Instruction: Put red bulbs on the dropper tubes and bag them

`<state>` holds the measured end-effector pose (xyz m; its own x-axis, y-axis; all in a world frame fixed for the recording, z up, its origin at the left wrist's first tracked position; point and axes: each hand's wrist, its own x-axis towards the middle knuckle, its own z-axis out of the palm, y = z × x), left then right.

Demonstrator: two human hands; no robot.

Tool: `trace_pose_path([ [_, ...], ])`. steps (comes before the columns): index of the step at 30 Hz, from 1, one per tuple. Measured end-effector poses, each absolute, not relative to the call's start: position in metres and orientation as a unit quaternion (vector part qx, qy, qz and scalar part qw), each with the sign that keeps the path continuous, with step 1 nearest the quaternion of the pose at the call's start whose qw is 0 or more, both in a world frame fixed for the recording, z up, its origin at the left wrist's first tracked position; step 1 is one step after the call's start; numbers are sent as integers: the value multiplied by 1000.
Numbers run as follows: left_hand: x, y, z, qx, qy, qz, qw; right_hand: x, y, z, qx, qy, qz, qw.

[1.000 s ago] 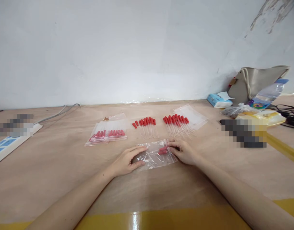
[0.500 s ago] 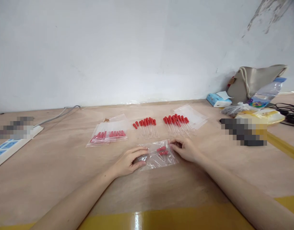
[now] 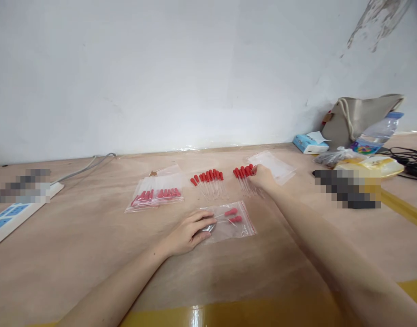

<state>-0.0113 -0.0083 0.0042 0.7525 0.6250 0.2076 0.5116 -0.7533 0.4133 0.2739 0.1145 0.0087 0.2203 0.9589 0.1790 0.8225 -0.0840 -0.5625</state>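
My left hand (image 3: 191,231) grips the left end of a clear zip bag (image 3: 225,231) lying on the table, thumb and fingers around the plastic. Inside the bag are two glass droppers with red bulbs (image 3: 231,212), their stems running left under my fingers. My right hand (image 3: 262,177) is at the right-hand group of red-bulbed droppers (image 3: 241,172), fingers closed at the bulbs of the right side; part of the group is hidden behind it. A second fan of droppers (image 3: 211,176) lies left of that group.
Filled zip bags (image 3: 157,195) overlap at the left. Flat unused-looking bags (image 3: 274,164) lie behind my right hand. A power strip (image 3: 21,213) is at far left. At right are a tissue pack (image 3: 310,143), a beige bag (image 3: 361,116), a plastic bottle (image 3: 378,134) and black cables (image 3: 412,163).
My right hand has left the zip bag's right end and moved up to the right-hand dropper group. My left hand stays on the bag, which now lies flatter.
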Motion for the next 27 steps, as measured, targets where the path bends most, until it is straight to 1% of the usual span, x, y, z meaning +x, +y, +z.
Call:
trace_pose_path([
  [5,-10,-10,7,926,310,155,150,268,114,11,-733,-604,116,291],
  [10,-11,-10,6,921,325,149,152,273,107,23,-700,-597,172,351],
  [13,-12,-10,7,921,324,151,156,282,86,18,-651,-586,248,414],
  [16,-12,-10,9,920,321,157,160,286,55,3,-557,-540,368,513],
  [18,-11,-10,10,920,318,161,165,286,38,-8,-521,-488,404,572],
  [20,-10,-10,12,919,319,161,168,284,28,-15,-505,-440,421,612],
  [22,-10,-10,12,917,326,158,167,280,24,-18,-494,-416,434,628],
  [27,-11,-10,11,919,327,144,163,264,21,-17,-470,-426,461,621],
])
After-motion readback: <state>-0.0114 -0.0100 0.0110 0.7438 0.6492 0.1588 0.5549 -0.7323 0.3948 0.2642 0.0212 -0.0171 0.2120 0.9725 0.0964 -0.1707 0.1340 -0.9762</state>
